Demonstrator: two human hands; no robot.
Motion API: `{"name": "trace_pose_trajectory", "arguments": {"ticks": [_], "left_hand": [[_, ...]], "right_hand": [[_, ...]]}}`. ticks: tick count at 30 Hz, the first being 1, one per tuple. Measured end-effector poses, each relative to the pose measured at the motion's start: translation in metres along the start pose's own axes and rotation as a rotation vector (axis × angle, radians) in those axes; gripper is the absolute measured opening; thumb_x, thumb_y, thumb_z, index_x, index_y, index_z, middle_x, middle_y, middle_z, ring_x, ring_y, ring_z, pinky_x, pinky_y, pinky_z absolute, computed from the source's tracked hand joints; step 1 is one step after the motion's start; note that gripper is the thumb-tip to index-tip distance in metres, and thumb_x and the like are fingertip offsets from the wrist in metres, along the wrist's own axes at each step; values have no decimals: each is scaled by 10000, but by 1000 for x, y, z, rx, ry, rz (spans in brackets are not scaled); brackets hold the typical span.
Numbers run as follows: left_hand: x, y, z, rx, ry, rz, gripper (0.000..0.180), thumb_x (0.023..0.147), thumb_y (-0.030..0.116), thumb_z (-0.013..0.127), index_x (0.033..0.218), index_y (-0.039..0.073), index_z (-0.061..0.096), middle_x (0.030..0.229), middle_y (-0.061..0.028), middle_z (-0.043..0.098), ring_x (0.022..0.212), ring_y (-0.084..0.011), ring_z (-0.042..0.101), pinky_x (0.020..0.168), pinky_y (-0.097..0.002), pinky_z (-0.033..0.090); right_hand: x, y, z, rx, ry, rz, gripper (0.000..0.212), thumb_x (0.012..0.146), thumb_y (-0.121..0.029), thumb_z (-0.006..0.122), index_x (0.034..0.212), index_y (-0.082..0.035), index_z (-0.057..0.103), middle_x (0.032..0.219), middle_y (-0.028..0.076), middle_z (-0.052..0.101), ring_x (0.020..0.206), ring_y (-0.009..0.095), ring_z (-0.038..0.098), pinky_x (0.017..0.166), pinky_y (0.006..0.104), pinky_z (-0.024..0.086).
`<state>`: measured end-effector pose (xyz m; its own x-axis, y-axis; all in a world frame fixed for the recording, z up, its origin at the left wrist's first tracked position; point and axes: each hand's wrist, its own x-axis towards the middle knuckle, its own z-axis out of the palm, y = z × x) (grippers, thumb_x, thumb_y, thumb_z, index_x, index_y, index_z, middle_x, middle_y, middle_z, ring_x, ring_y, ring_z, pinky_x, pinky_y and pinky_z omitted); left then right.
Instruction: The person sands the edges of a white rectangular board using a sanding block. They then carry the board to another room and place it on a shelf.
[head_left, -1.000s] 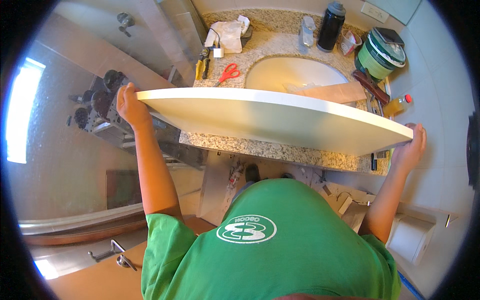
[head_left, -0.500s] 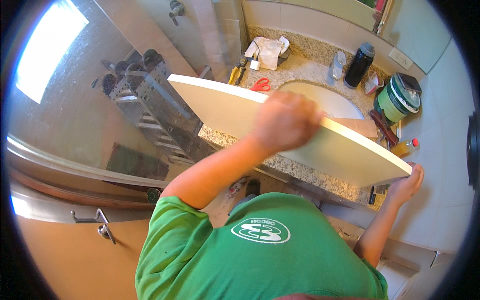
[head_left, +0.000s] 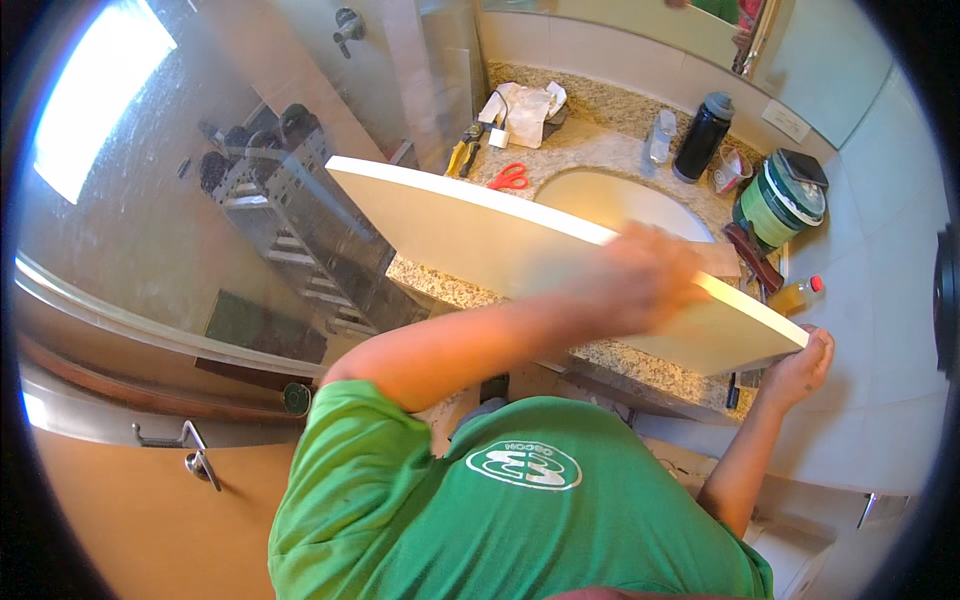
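A long white board (head_left: 440, 225) stands on its edge, tilted, along the front of the speckled stone counter (head_left: 440, 283). My right hand (head_left: 803, 368) is wrapped round its right end, thumb near the upper corner. Over the middle of the board's upper edge lies my left hand (head_left: 645, 275), fingers curled and smeared by motion. Whether something thin sits between those fingers and the edge is hidden. Behind the board, red-handled scissors (head_left: 510, 177) and yellow-and-black pliers (head_left: 463, 152) rest on the counter.
An oval basin (head_left: 610, 200) is set in the counter. A black bottle (head_left: 703, 138), a green tub (head_left: 778, 203), a brown-handled tool (head_left: 752, 258) and a small bottle of yellow liquid (head_left: 797, 295) crowd the right. A folded metal ladder (head_left: 300, 235) stands left, a door handle (head_left: 195, 460) lower left.
My left hand has slid to the right along the board's upper edge. My right hand still grips the right end. The whole view has shifted slightly.
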<state>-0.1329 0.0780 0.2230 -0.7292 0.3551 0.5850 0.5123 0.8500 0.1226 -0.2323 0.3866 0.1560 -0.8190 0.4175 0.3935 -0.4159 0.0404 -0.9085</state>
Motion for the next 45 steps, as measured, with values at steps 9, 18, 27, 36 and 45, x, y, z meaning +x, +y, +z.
{"name": "trace_pose_trajectory", "arguments": {"ticks": [9,18,27,36,45], "left_hand": [[-218,-227,-157,720,254,-567,193,978,188,586,1023,62,725,1137,-162,699,1141,-354,619,993,-475,477],[-236,-275,-131,-247,1157,-964,338,966,318,527,967,4,652,974,-102,609,907,-263,619,839,-430,513],[-229,-266,-131,637,830,-851,330,989,244,477,884,-34,620,894,-141,618,789,-288,578,762,-429,494],[-247,-270,-131,840,773,-750,272,973,197,523,958,-41,653,988,-200,673,878,-362,643,821,-468,529],[-251,-271,-136,721,739,-868,355,973,281,518,1014,-39,667,1029,-223,691,945,-428,662,831,-520,526]], "right_hand": [[21,-49,-19,-707,-362,-702,126,815,15,670,926,-43,663,874,137,653,912,361,626,869,449,477],[-67,-105,89,-722,-825,-760,242,960,-258,595,783,-114,676,813,99,697,786,305,680,707,484,506],[1,-85,0,-1007,-610,-414,351,1032,-355,523,837,-127,704,805,86,702,783,320,672,731,459,517],[-17,-11,-23,648,-179,455,372,1075,-383,507,1039,-38,641,931,86,681,886,184,649,843,363,517],[-17,-6,-39,749,-293,547,332,1071,-293,547,1283,-38,565,1170,81,650,1088,160,611,994,355,476]]}}
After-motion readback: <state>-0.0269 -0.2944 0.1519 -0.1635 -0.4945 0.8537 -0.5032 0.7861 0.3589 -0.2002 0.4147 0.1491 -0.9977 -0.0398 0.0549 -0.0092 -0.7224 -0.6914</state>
